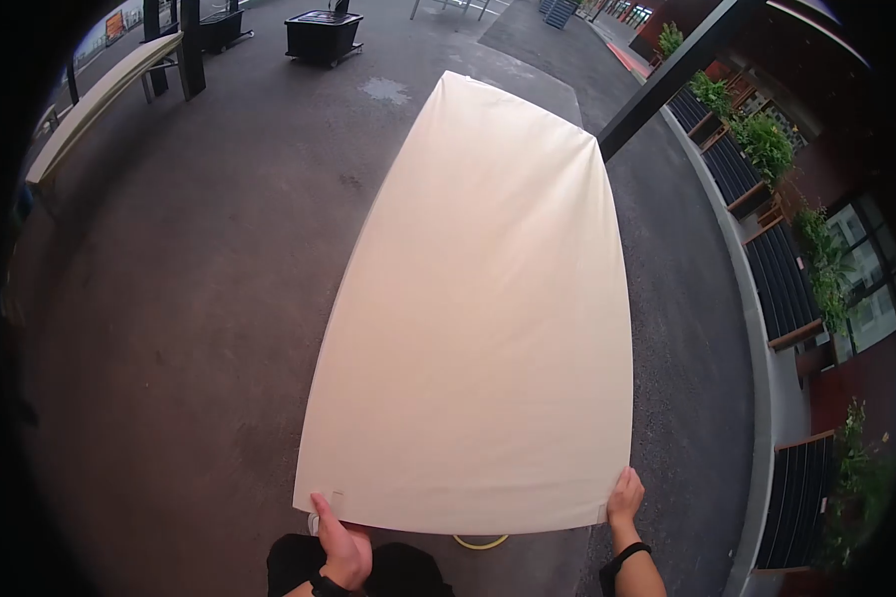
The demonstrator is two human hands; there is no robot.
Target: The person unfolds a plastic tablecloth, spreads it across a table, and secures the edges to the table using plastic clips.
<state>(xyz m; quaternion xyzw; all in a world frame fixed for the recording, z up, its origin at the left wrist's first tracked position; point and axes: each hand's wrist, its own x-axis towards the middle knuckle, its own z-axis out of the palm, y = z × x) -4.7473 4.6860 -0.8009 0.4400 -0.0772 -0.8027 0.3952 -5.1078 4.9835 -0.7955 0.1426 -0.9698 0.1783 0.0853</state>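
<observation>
A long cream tablecloth (478,318) lies stretched over a flat, table-like surface, with soft creases running from its far right corner. My left hand (343,549) grips the near left corner, its thumb on top and its other fingers mostly hidden below the edge. At the near right corner, my right hand (624,497) is closed on the cloth's edge, fingers wrapped over the side. Whatever supports the cloth is hidden beneath it. A yellow curved piece (481,543) shows just under the near edge.
Dark asphalt (199,328) surrounds the cloth. A dark post (657,80) rises by its far right corner. Planters (782,279) with greenery line the kerb on the right. At the far left stand another cream-topped table (110,99) and a black wheeled bin (324,35).
</observation>
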